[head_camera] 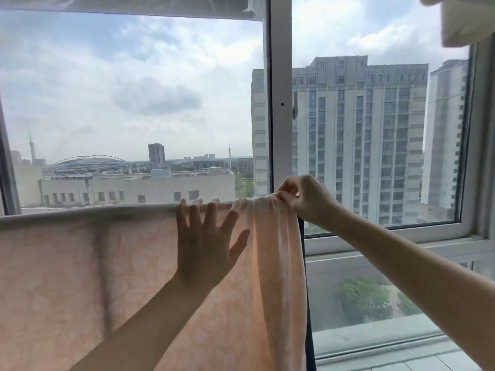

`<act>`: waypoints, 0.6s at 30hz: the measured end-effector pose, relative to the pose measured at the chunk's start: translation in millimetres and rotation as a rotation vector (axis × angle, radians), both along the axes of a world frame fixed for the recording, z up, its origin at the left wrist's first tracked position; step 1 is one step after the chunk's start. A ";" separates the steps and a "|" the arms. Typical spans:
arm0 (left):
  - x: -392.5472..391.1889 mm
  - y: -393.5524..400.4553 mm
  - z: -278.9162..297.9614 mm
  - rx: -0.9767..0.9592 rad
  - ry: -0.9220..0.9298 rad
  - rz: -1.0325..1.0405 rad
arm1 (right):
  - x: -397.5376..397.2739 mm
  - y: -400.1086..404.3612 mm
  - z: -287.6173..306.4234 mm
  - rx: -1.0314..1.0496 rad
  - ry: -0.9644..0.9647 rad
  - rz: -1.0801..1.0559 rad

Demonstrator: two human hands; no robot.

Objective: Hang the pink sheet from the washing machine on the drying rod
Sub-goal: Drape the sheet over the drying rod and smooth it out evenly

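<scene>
1. Hanging over the drying rod (80,214), the pink sheet (80,277) runs left to right, spread flat at left and bunched at its right end.
2. Left hand (206,245): fingers straight and spread, pressing the sheet flat just below the rod.
3. Right hand (302,199): pinches the bunched folds on the rod, just right of the left hand.
4. Judgement: bunch sits nearest the right hand; spreading goes rightward along the rod.

Sheet (107,277) draped over rod, hanging before window (281,103). Left hand (206,242) flat against sheet front, fingertips over top edge. Right hand (302,199) just right of it, pinching bunched sheet end atop rod. Window frame post behind hands; tall building (361,135) beyond glass, right.
</scene>
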State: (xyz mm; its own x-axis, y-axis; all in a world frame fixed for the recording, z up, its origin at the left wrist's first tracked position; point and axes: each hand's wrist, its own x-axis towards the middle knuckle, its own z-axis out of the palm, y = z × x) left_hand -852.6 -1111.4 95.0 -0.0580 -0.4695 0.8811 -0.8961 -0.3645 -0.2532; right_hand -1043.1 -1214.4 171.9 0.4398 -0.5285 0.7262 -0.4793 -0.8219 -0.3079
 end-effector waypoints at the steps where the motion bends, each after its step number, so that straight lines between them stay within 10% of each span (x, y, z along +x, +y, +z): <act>1: 1.1 -0.7 0.0 -0.004 0.000 0.000 | 1.9 -0.5 2.5 -0.019 -0.016 -0.024; 6: 7.3 -0.4 -1.4 -0.030 0.008 -0.010 | -24.3 -20.4 23.1 -0.114 -0.248 -0.204; 18: 2.5 0.0 -0.2 -0.021 0.023 0.004 | -3.8 -6.1 7.2 -0.022 0.111 0.095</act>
State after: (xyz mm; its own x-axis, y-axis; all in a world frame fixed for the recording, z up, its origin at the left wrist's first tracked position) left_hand -850.1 -1111.3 94.7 -0.0355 -0.4511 0.8918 -0.9001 -0.3733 -0.2247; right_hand -1046.9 -1220.5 179.1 0.5654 -0.4652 0.6812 -0.4293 -0.8711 -0.2386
